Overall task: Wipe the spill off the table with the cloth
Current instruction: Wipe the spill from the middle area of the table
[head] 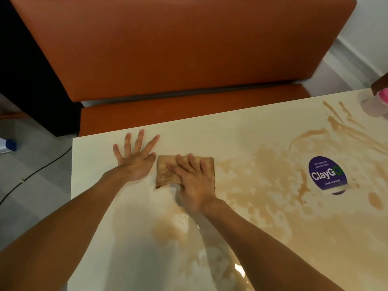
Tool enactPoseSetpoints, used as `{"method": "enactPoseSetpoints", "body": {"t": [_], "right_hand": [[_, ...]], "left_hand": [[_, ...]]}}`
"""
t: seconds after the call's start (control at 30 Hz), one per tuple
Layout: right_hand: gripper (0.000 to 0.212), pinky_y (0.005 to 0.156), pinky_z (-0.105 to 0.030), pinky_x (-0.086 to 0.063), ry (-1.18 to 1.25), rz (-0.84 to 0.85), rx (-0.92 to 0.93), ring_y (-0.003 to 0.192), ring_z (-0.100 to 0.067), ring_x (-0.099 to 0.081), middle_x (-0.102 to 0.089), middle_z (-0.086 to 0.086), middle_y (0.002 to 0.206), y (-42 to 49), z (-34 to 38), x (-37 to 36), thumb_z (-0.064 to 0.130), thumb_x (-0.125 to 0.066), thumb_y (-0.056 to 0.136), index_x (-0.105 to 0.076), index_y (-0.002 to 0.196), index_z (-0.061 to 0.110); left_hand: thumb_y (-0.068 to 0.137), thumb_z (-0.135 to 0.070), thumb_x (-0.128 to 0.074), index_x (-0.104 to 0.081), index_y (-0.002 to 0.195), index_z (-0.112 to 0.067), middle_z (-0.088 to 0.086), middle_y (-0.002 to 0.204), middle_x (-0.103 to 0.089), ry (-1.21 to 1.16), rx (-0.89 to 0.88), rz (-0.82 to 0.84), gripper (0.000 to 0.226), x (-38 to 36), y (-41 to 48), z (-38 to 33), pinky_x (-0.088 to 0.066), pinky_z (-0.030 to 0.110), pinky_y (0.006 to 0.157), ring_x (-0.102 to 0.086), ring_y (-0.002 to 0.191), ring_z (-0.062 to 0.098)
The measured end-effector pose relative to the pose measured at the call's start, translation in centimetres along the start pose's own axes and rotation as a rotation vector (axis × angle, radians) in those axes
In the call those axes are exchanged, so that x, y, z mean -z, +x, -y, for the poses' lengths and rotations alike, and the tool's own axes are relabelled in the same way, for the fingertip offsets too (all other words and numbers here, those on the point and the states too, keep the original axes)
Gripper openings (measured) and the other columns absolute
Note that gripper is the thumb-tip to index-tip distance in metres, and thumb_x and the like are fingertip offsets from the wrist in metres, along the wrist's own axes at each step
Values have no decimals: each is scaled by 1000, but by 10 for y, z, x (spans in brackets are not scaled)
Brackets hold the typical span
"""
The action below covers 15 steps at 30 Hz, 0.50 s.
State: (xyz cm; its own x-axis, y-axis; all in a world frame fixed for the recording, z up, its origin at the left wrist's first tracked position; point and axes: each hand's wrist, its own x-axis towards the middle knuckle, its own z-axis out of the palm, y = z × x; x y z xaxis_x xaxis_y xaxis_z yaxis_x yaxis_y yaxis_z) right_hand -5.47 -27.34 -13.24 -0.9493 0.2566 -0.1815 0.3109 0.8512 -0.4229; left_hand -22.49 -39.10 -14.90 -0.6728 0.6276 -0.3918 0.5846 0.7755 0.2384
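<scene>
Single readable item: a purple oval sticker (327, 175), right side of the frame, stuck flat on the cream tabletop (210, 133).

- Main text, large white letters across the middle: "ClayGO". The final O is drawn in green and is less crisp than the rest.
- Small white line curved along the top edge: begins "Let's keep our"; the rest is too blurred to read.
- Small white line under the brand: "Clean as you go".
- The sticker's lower edge shows a pale band; no lettering legible on it.

The brown spill (273, 164) lies just beside the sticker's left edge.
</scene>
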Motion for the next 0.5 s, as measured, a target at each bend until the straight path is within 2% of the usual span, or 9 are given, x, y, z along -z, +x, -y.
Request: {"method": "enactPoseSetpoints", "body": {"t": [0.27, 0.4, 0.5], "right_hand": [[58, 106, -24, 33, 74, 29, 110, 151, -13, 6, -17, 13, 161, -55, 28, -21, 17, -49, 89, -41, 143, 37], [54, 115, -31, 21, 113, 105, 163, 151, -11, 4, -20, 15, 160, -81, 31, -22, 18, -47, 91, -44, 141, 36], [51, 120, -37, 11, 117, 161, 188, 151, -11, 1, -23, 15, 159, -95, 29, -20, 18, -44, 94, -44, 141, 36]], "left_hand": [[98, -53, -20, 10, 148, -51, -9, 155, 34, -58, -38, -18, 57, -1, -1, 5, 25, 57, 107, 36, 141, 24], [102, -46, -26, -2, 151, -45, -9, 160, 22, -132, -50, -46, 55, 5, -9, 4, 22, 56, 111, 28, 145, 21], [103, -41, -29, -8, 153, -37, -8, 163, 8, -194, -49, -111, 55, 7, -26, 7, 13, 54, 117, 15, 149, 21]]}}
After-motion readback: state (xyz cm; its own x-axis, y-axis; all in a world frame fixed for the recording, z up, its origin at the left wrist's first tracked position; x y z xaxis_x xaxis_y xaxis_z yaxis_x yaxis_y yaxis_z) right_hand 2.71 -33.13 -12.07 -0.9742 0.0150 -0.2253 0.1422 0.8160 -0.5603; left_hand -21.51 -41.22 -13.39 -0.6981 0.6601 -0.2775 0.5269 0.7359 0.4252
